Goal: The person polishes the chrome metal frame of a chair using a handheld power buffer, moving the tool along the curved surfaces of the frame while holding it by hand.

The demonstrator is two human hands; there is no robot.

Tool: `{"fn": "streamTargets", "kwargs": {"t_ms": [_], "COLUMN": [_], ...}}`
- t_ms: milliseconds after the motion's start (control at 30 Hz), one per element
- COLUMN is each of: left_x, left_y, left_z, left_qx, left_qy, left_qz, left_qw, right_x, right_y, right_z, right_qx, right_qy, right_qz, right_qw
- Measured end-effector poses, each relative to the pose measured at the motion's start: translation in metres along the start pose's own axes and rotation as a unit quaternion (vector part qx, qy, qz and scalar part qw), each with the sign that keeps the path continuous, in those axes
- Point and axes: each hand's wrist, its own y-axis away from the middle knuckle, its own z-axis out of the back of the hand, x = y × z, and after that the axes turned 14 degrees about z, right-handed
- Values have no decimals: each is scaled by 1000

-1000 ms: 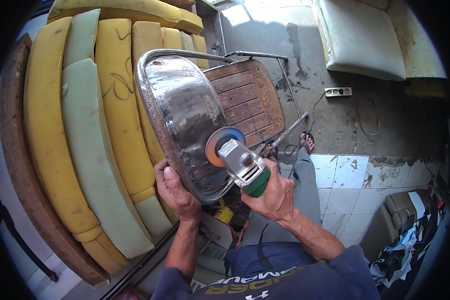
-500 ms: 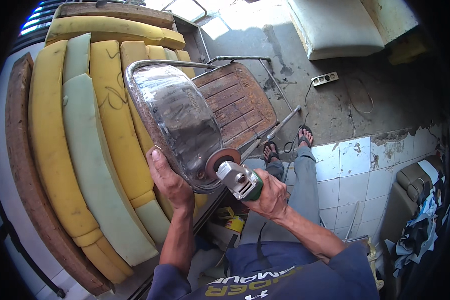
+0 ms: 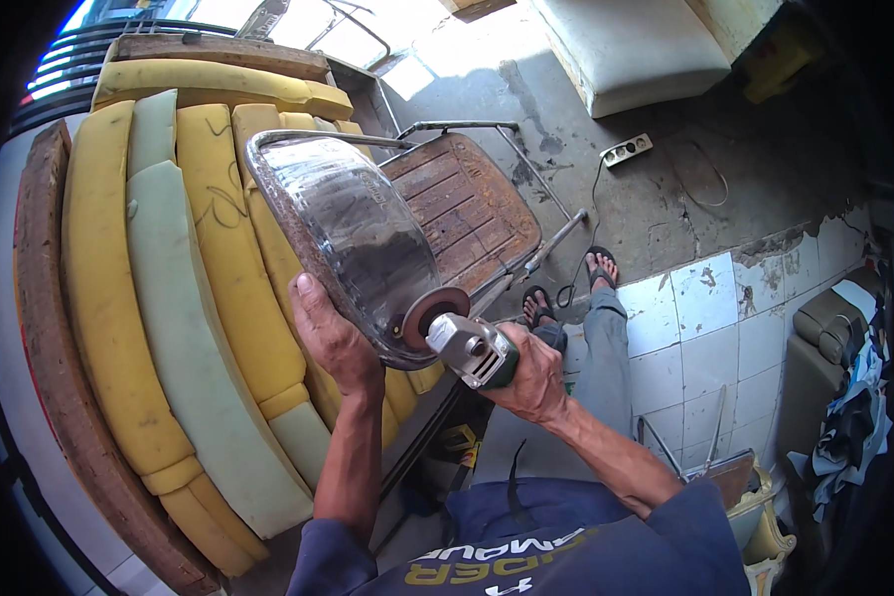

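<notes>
My left hand (image 3: 333, 338) grips the lower edge of a curved, shiny metal chair back (image 3: 353, 233) that is tilted up in front of me. An angle grinder (image 3: 472, 348) with a grey head and green body is in my right hand (image 3: 531, 372). Its round orange-brown disc (image 3: 432, 313) lies against the lower right rim of the metal back. The rusty slatted chair seat (image 3: 462, 209) with its tube frame extends behind the back.
A stack of yellow and pale green foam cushions (image 3: 169, 318) stands at my left against a wooden board (image 3: 55, 328). My sandalled feet (image 3: 566, 288) rest on concrete floor beside white tiles (image 3: 705, 318). A power strip (image 3: 628, 150) and a white cushion (image 3: 626, 45) lie further off.
The view has shifted so the chair back sits lower left. The grinder disc has moved from the face of the metal back down to its lower right rim.
</notes>
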Motion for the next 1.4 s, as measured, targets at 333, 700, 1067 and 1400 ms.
{"fn": "streamTargets", "kwargs": {"t_ms": [333, 700, 1067, 1400], "left_x": [6, 34, 94, 66], "left_y": [-5, -6, 43, 43], "left_z": [4, 26, 27, 16], "left_qx": [16, 160, 198, 204], "left_qy": [2, 229, 312, 340], "left_qz": [-23, 222, 288, 310], "left_qw": [1000, 934, 883, 864], "right_x": [24, 53, 77, 104], "right_y": [-3, -77, -178, -184], "right_z": [49, 67, 57, 69], "right_qx": [183, 229, 261, 283], "right_qy": [15, -90, -94, -108], "right_qz": [-229, -181, -227, -279], "right_qw": [956, 952, 933, 911]}}
